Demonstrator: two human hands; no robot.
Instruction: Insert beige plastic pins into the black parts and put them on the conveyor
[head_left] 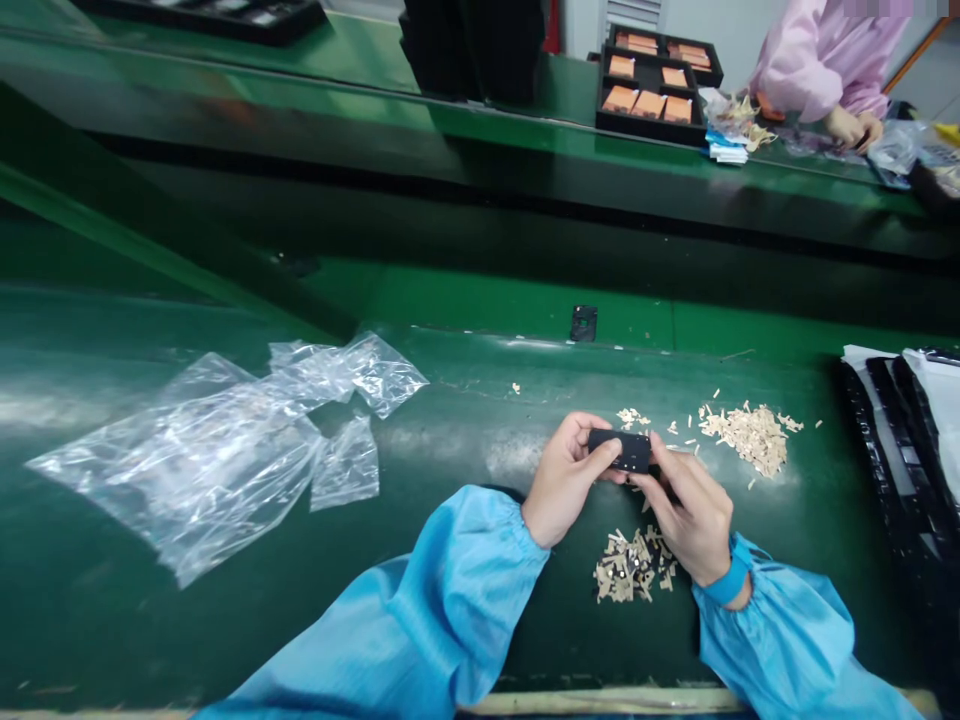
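Note:
A small black rectangular part [630,452] is held between both hands above the green bench [450,600]. My left hand [566,475] grips its left end, with the thumb lying on top. At its right end, the fingers of my right hand [691,505] are closed on the edge. Just below the hands lies a pile of small beige and dark pieces [634,567]. A larger heap of beige pieces [752,437] sits to the right, with a few loose ones behind the black part.
Clear plastic bags [225,460] lie at the left. Black-and-white packages [900,440] stand at the right edge. A black piece [583,323] rests behind the hands. Across the bench are black trays with orange items [649,103] and a person in pink sleeves [810,70].

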